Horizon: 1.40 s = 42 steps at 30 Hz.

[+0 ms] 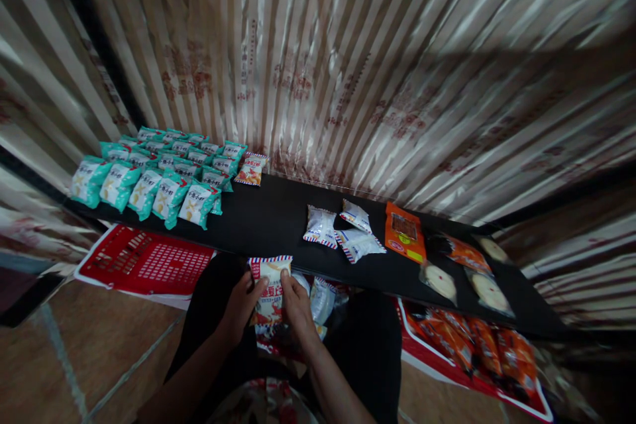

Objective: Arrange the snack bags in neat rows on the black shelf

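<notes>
Between my two hands is a small snack bag with a striped edge, red lettering and a red picture, held upright over my lap. My left hand grips its left side, thumb on the front. On the right side my right hand pinches it the same way. Below the bag, between my knees, lie more packets, partly hidden by my hands. A similar snack bag stands at the back of the black shelf. Several silvery striped packets lie on the shelf ahead of me.
Rows of teal snack bags fill the shelf's left end. An orange packet and round pale packs lie to the right. Red baskets sit under the shelf; the right one holds orange packets. A striped curtain hangs behind.
</notes>
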Tool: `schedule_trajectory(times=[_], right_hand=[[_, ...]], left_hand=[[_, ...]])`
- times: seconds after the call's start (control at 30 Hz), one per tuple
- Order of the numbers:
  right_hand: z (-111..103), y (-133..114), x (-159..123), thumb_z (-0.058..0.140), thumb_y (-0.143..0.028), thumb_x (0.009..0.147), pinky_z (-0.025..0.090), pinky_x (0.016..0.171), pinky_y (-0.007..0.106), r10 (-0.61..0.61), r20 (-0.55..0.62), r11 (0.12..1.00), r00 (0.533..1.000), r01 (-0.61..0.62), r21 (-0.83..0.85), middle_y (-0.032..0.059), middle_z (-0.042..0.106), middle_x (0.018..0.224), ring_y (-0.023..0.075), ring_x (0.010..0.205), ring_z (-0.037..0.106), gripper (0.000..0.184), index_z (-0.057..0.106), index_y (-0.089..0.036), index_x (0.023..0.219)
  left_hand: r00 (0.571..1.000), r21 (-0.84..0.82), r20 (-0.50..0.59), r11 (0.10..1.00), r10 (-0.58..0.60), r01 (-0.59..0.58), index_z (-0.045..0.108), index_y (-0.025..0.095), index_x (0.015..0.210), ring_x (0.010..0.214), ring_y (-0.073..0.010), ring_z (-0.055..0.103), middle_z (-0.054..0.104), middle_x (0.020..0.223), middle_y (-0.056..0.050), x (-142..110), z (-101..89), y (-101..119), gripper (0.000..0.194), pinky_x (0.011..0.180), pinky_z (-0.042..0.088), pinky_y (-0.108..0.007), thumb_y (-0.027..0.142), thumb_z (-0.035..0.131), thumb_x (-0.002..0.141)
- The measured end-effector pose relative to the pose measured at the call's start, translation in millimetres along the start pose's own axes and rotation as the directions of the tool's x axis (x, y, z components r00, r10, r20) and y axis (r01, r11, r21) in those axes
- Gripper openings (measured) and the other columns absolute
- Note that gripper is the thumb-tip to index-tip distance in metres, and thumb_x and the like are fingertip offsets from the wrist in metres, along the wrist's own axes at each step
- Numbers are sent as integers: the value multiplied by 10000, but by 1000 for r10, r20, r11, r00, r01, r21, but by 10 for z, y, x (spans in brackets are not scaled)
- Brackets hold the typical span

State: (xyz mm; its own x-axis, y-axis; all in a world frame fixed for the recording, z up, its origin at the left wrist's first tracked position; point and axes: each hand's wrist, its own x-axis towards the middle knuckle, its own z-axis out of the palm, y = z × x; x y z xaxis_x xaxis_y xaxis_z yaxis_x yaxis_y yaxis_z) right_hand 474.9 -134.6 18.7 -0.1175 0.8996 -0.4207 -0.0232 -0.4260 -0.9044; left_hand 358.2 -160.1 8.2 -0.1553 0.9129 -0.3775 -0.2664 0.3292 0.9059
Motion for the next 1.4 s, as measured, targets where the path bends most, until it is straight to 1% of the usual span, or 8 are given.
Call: schedule_trajectory(times=[0.17, 0.27, 0.37, 0.53, 0.77, 0.93, 1.1, 1.4], right_hand=[[39, -45, -4, 501, -660, 699, 441, 502, 269, 69, 7, 991, 998, -70, 113, 44, 678, 679, 197, 599, 623, 518, 628, -184, 859], [50, -79, 0, 508, -671, 683, 454, 519, 276, 103, -31, 986, 994, -98, 135, 53, 691, 704, 207, 629, 638, 549, 634, -178, 889], [55, -89, 18, 526, -670, 669, 470, 554, 285, 113, -56, 984, 992, -103, 145, 63, 701, 736, 215, 665, 649, 562, 642, -171, 902], [72, -77, 47, 521, -663, 679, 489, 615, 307, 109, -18, 971, 994, -102, 217, 76, 710, 779, 229, 734, 660, 556, 653, -178, 917], [84, -83, 52, 511, -621, 725, 492, 668, 317, 60, 80, 968, 995, -78, 239, 73, 708, 871, 229, 801, 656, 494, 646, -192, 927], [79, -62, 44, 598, -545, 708, 480, 764, 324, -33, 153, 977, 988, -1, 215, 44, 702, 893, 208, 830, 641, 417, 640, -188, 920], [68, -86, 25, 667, -514, 659, 477, 802, 362, -48, 236, 972, 971, -9, 235, 50, 706, 853, 215, 830, 648, 472, 618, -188, 997], [79, -94, 53, 774, -382, 566, 453, 870, 392, -57, 268, 978, 962, 0, 207, 46, 699, 945, 215, 863, 643, 532, 608, -196, 1036]], left_hand=[[1000, -25, -12, 1000, 12, -12, 567, 141, 983, 874, -249, 652, 693, 941, -73, -10, 21, -93, 479, 771, 518, -364, 492, 645, 666], [999, -3, -19, 999, 38, -38, 576, 145, 990, 931, -254, 636, 686, 980, -77, -30, 22, -147, 447, 806, 509, -373, 468, 634, 687], [998, -3, -4, 998, 62, -62, 567, 149, 1013, 985, -267, 615, 675, 1019, -94, -41, 13, -199, 432, 834, 499, -385, 438, 626, 698], [995, 10, -5, 995, 95, -95, 548, 150, 1048, 1004, -259, 608, 658, 1064, -102, -53, -4, -220, 450, 867, 483, -381, 381, 639, 673], [991, 81, -107, 994, 84, -76, 579, 141, 1024, 906, -242, 638, 682, 992, -78, -45, -87, -104, 469, 793, 505, -343, 411, 641, 646], [986, 137, -123, 986, 116, -99, 575, 132, 1041, 867, -234, 638, 688, 950, -69, 23, -172, 44, 493, 762, 506, -335, 441, 627, 660], [981, 189, -147, 977, 127, -98, 577, 123, 1047, 850, -233, 638, 686, 941, -78, 83, -215, 110, 507, 744, 503, -332, 442, 629, 656], [978, 152, -177, 985, 108, -81, 595, 133, 1021, 862, -249, 635, 692, 914, -69, 124, -222, 199, 511, 738, 504, -336, 451, 647, 625]])
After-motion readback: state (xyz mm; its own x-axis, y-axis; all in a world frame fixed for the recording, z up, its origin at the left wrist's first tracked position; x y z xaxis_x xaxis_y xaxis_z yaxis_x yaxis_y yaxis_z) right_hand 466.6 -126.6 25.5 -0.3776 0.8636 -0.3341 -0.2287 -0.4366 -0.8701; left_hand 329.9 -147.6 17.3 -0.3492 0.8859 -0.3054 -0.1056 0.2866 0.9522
